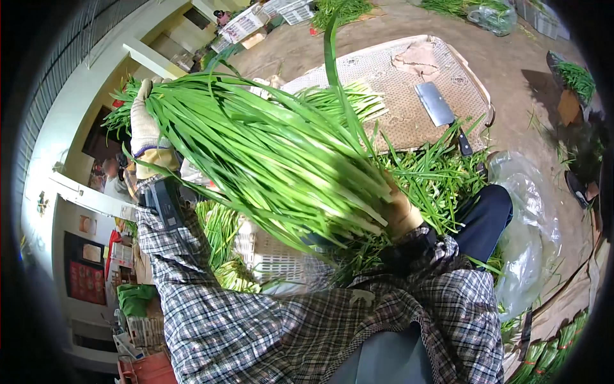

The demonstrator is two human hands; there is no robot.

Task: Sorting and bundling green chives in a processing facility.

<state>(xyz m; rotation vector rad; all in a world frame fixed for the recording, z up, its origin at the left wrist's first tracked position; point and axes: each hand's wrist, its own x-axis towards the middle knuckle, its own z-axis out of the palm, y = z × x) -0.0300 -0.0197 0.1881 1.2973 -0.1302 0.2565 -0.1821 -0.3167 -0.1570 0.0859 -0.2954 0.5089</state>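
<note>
A large loose bunch of garlic chives point(268, 144) spans the space between my two hands. My left hand point(146, 120), in a knitted work glove, grips its leafy end at the upper left. At the pale stem end, my right hand point(402, 211) holds the bunch from below; its fingers are mostly hidden by the stems. One long leaf sticks up above the rest. Behind the bunch, a smaller pile of chives point(362, 102) lies on a patterned low tabletop point(388, 127). A cleaver point(434, 103) with a black handle rests there too, its handle over the edge.
Loose trimmings point(431, 177) heap up beside my knee. A clear plastic bag point(523, 235) lies to the right. Below the bunch stands a white plastic crate point(276, 261), next to more chives point(218, 235). Tied bundles point(547, 357) lie at lower right. Another person's shoe point(578, 189) shows at right.
</note>
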